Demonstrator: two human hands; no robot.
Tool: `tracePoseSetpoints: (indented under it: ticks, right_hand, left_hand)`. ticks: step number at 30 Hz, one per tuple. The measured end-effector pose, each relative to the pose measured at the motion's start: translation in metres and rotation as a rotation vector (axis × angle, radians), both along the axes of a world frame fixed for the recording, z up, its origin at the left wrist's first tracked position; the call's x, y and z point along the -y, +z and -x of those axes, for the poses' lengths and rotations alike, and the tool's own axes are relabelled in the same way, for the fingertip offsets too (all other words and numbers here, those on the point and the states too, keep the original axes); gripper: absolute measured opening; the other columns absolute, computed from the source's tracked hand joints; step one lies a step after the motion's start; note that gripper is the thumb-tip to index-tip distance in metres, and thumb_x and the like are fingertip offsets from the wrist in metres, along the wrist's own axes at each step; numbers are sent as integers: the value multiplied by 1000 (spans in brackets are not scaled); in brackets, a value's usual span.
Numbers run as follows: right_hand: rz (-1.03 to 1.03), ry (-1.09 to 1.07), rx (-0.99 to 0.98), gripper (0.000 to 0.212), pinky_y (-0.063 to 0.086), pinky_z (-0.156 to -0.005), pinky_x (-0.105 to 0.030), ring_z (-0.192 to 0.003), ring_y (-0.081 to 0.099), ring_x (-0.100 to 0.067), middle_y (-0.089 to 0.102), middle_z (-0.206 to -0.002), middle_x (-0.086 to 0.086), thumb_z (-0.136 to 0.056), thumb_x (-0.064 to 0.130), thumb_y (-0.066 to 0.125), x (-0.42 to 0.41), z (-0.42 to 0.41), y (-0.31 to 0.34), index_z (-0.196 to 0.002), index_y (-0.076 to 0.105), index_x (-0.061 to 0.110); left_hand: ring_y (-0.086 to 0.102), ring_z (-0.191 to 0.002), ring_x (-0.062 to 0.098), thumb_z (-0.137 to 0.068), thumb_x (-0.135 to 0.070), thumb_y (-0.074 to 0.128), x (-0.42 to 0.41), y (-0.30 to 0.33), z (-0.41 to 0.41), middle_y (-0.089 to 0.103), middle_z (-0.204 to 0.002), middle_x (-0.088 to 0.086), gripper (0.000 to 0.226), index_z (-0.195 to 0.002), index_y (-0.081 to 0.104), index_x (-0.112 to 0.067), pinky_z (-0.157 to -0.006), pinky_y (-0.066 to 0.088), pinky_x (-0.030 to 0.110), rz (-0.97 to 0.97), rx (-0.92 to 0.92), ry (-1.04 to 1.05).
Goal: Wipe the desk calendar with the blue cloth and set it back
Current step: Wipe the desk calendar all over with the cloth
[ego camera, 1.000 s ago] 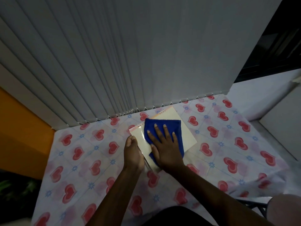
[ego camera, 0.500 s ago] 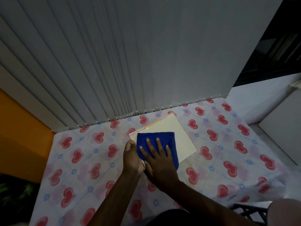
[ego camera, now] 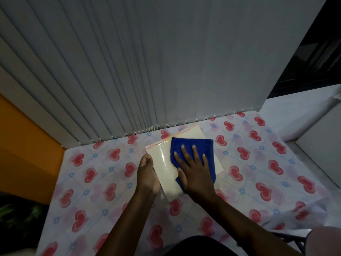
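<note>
My left hand (ego camera: pixel 147 174) is curled up against the calendar's (ego camera: pixel 164 163) left edge, pinning it so it won't skid on the slick heart-print counter (ego camera: pixel 92 182). Right hand (ego camera: pixel 195 174) is spread flat, fingers open, pressing the blue cloth (ego camera: pixel 191 145) onto the page for full contact. The calendar's lying flat near the counter's far edge, spiral end toward the blinds (ego camera: pixel 147 71).

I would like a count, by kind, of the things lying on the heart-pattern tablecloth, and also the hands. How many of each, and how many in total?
Desk calendar: 1, lying flat
Blue cloth: 1, on the calendar
Hands: 2, the left hand at the calendar's left edge, the right hand flat on the cloth
Total: 4
</note>
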State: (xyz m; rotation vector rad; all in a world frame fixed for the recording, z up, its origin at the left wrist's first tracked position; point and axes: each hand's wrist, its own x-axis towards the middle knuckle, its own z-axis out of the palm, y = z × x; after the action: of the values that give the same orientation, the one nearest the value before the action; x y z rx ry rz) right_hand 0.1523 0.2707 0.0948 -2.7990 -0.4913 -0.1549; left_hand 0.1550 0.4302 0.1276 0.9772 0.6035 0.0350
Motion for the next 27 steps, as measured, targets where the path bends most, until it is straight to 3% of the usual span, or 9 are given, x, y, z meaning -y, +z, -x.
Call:
tracePoseSetpoints:
  ticks: [3, 6, 9, 12, 16, 21, 24, 27]
  right_hand:
    - [44, 78, 24, 56, 6, -116, -56, -149, 2, -29, 14, -162, 4, -95, 41, 32, -11, 19, -10, -150, 23, 34]
    - [39, 109, 25, 55, 2, -117, -53, -149, -2, -27, 10, -162, 7, -96, 40, 32, -15, 13, -10, -150, 23, 35]
    - [6, 88, 21, 53, -3, -117, -49, -149, -8, -23, 5, -162, 9, -98, 42, 29, -8, -8, -1, -150, 19, 37]
    - [-15, -27, 13, 53, -3, -118, -49, -149, -11, -21, 3, -162, 9, -99, 43, 24, 8, -28, 9, -151, 14, 38]
    - [-58, -79, 2, 53, 4, -119, -52, -149, -4, -21, 7, -161, 8, -99, 43, 21, 25, -28, 5, -151, 14, 36]
    - [-42, 32, 11, 56, 7, -117, -54, -149, 2, -26, 13, -160, 8, -97, 41, 32, 14, 7, -25, -151, 20, 34]
    - [52, 123, 48, 58, 14, -114, -57, -148, 10, -30, 19, -161, 5, -94, 40, 38, -3, 20, -36, -150, 25, 32]
    - [54, 140, 57, 57, 9, -118, -53, -149, 5, -27, 14, -162, 7, -95, 41, 36, -7, 14, -33, -150, 23, 34]
  left_hand:
    - [60, -116, 36, -102, -22, 37, 7, -1, 4, 62, -125, 19, 31, -125, 54, -9, -99, 47, 57, 21, -33, -33]
    - [55, -122, 38, -103, -19, 36, 12, -3, 7, 58, -130, 22, 34, -129, 50, -4, -106, 39, 58, 1, -40, -62]
    - [60, -115, 33, -103, -18, 33, 12, 0, 7, 61, -127, 20, 32, -128, 49, -6, -99, 48, 51, -4, 7, -74]
    - [69, -99, 26, -103, -24, 36, 6, -3, 5, 70, -112, 9, 26, -120, 55, -17, -72, 60, 39, -40, 0, -74]
    - [73, -78, 16, -101, -26, 40, -6, -6, 2, 74, -91, -1, 20, -101, 60, -29, -52, 56, 27, -62, -56, -52]
    - [68, -84, 20, -101, -26, 39, -5, -6, 0, 70, -95, 3, 19, -102, 59, -26, -55, 57, 28, -55, -64, -25]
    - [68, -91, 26, -102, -26, 37, 2, -6, 2, 70, -102, 9, 23, -110, 58, -22, -67, 58, 37, -65, -41, -53]
    - [68, -101, 29, -103, -25, 35, 9, -5, 5, 69, -111, 13, 27, -110, 60, -20, -81, 58, 44, -83, -4, -98]
